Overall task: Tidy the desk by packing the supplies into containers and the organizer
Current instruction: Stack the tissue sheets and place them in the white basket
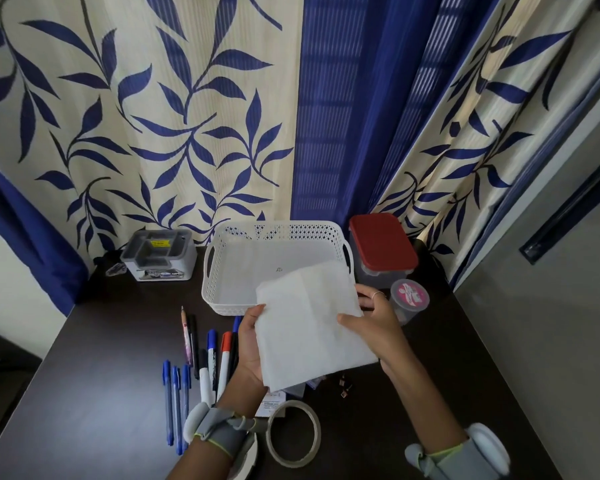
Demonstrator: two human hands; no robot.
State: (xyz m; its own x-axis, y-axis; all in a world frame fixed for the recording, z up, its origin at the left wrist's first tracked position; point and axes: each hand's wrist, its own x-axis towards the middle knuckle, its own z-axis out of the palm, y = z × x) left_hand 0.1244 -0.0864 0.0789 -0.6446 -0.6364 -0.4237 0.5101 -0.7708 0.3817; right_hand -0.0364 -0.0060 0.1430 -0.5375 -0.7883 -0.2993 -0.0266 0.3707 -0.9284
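Observation:
Both hands hold a white folded sheet point(309, 323) above the dark desk, just in front of the white perforated basket point(229, 271). My left hand point(252, 344) grips its left edge, thumb on top. My right hand point(374, 318) pinches its right edge. Several pens and markers point(201, 368) lie in a row left of my left hand. A roll of clear tape point(293, 433) lies near the front edge. Small metal clips point(345, 384) lie under the sheet's lower right corner. A grey desk organizer point(160, 254) stands at the back left.
A clear box with a red lid point(381, 247) stands at the back right, a small round tub with a pink label point(409, 299) in front of it. Printed paper point(272, 403) peeks from under the sheet. Leaf-patterned curtains hang behind the desk.

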